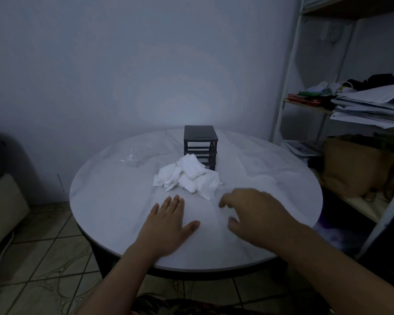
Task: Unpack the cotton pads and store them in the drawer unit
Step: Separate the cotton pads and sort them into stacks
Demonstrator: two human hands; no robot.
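Covering drawer unit [200,134] base: cotton pads [188,176]

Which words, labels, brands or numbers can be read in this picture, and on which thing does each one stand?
No text can be read.
Drawer unit: no label shows.
Cotton pads: plain white.
Clear wrapper: no print visible.
Stacked papers at the right: too small and blurred to read.

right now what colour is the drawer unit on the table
Dark grey, close to black, in dim light. The head view shows the drawer unit best, just behind the white cotton pads.
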